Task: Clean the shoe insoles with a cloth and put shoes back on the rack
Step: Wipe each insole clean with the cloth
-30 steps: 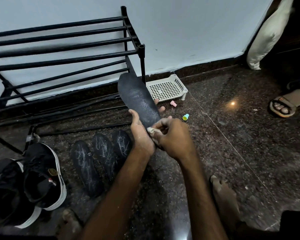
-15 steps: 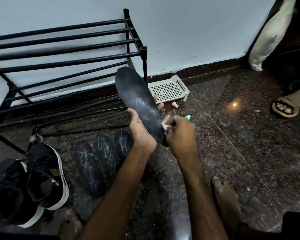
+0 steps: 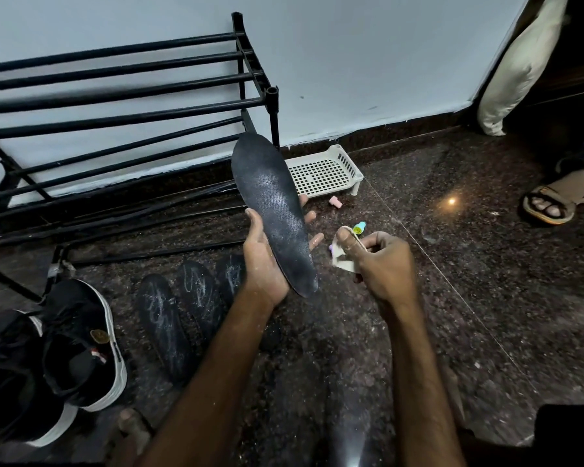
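Observation:
My left hand (image 3: pixel 267 261) holds a black insole (image 3: pixel 273 210) tilted up in the middle of the view, with faint white dust on its surface. My right hand (image 3: pixel 381 264) is just right of it, apart from the insole, pinching a small whitish cloth (image 3: pixel 343 256). Three more black insoles (image 3: pixel 164 323) with white scribble marks lie side by side on the floor below my left hand. A pair of black shoes with white soles (image 3: pixel 78 345) stands at the lower left, in front of the black metal rack (image 3: pixel 122 106).
A white perforated plastic tray (image 3: pixel 324 171) sits by the wall behind the insole. Small pink (image 3: pixel 336 202) and blue-green (image 3: pixel 359 228) caps lie on the dark speckled floor. Another person's sandalled foot (image 3: pixel 553 205) is at the right. My bare feet show at the bottom.
My right hand with the cloth has come off the insole's lower end and moved to the right. The left hand still holds the insole, now a little more upright.

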